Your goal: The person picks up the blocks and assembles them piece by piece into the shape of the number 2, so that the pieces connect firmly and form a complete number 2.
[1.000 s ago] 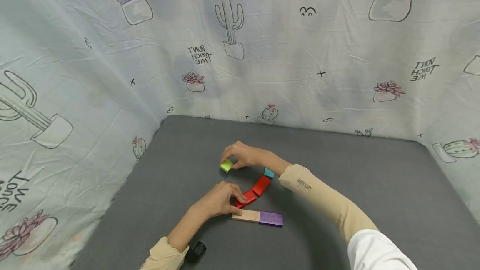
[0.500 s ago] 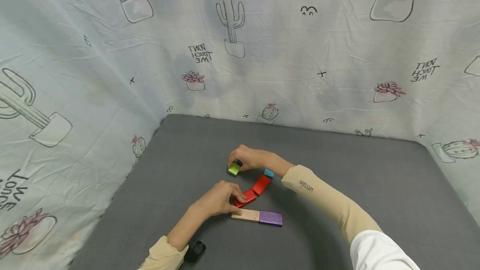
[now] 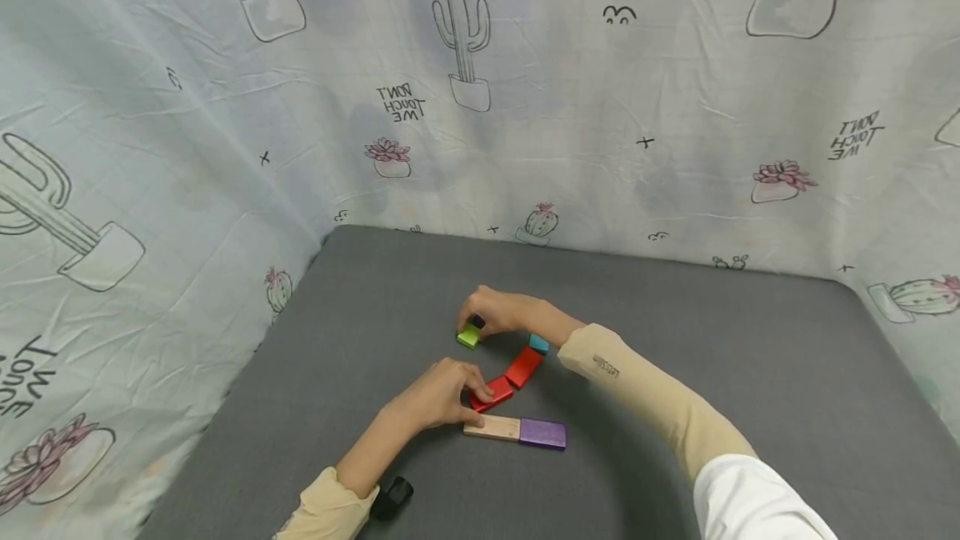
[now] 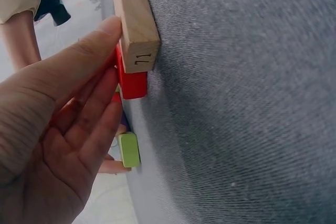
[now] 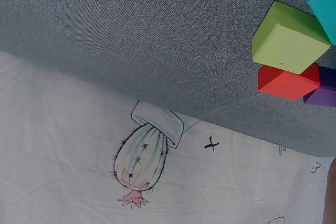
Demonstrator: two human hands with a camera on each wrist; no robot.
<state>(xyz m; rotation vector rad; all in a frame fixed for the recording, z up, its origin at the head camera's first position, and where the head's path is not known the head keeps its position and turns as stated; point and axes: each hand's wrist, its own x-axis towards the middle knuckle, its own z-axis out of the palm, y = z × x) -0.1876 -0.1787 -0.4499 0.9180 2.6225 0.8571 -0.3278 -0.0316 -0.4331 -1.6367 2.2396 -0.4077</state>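
Note:
My right hand [image 3: 491, 311] pinches a light green block [image 3: 468, 336] at the far side of the work. A bit of its skin shows at the right wrist view's edge. My left hand [image 3: 441, 396] lies over the near blocks. Its fingers rest on a red block [image 3: 497, 391], and its thumb touches the end of a plain wooden block [image 4: 139, 30], marked with printed digits. A purple block [image 3: 542, 433] adjoins the wooden one end to end. A second red block [image 3: 523, 367] and a teal block [image 3: 538, 344] curve away towards my right forearm.
Teal [image 5: 321, 3], green [image 5: 291, 38], red [image 5: 289, 82] and purple [image 5: 323, 88] blocks cluster in the right wrist view; my right arm may hide some in the head view. A dark wrist camera [image 3: 392, 498] sits by my left sleeve. Printed cloth [image 3: 637, 107] encloses the grey table [image 3: 712, 390].
My right hand has brought the green block a little to the right and nearer, then stayed almost still over the last half second. The left hand keeps its place.

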